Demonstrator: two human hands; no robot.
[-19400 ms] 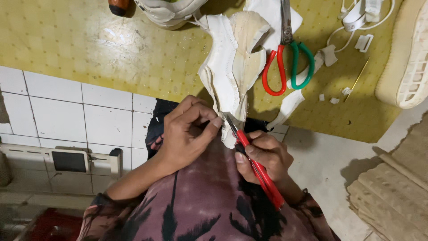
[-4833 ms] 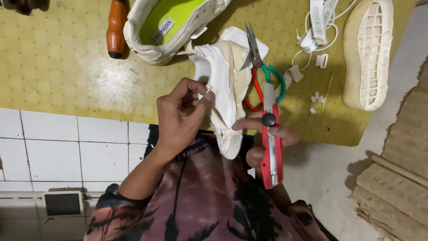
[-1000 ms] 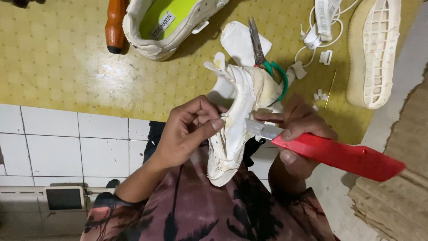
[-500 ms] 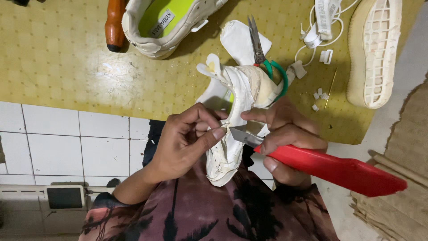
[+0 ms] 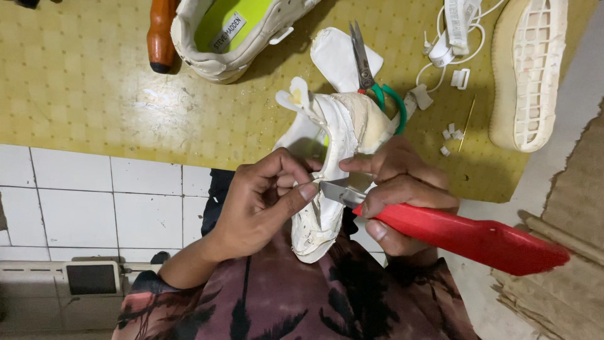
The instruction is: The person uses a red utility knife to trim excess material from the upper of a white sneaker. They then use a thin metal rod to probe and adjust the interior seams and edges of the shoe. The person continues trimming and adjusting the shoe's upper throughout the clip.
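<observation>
My left hand (image 5: 261, 201) pinches the white upper (image 5: 330, 170) between thumb and fingers, above my lap. The blade (image 5: 340, 192) lies against that upper. My right hand (image 5: 402, 189) is wrapped tight around the red-handled knife (image 5: 465, 234), index finger steadying the upper.

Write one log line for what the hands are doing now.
left hand: pinching white shoe upper | right hand: holding red-handled knife, blade against upper

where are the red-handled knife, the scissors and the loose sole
red-handled knife (image 5: 465, 236), head view, middle of handle
scissors (image 5: 362, 60), head view, on the blades
loose sole (image 5: 528, 69), head view, ribbed underside
</observation>
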